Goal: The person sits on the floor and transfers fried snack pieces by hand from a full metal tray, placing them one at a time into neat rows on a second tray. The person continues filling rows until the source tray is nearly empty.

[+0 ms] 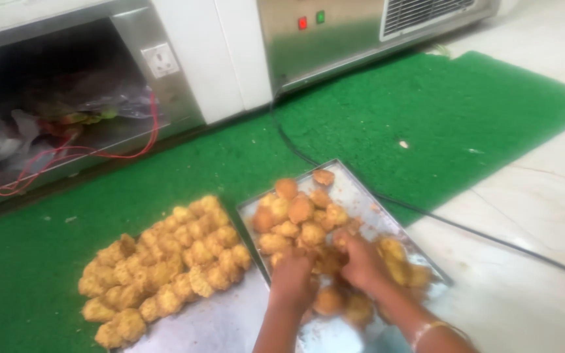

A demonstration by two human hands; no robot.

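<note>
Golden fried pieces (308, 225) fill the right steel tray (354, 189), and both hands dig among them. Motion blur hides the fingers: the left hand (292, 278) looks curled into the heap and the right hand (361, 261) likewise, but what either holds I cannot tell. Left of this tray, touching it, a second tray (223, 323), cut by the bottom edge, holds paler crumbed pieces (165, 265). Green matting (387, 111) lies beyond.

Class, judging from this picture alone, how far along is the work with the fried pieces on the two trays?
Done: the left tray holds neat rows of fried pieces. In hand: the left hand and right hand work in the heap on the right tray. Left: that loose heap.
</note>
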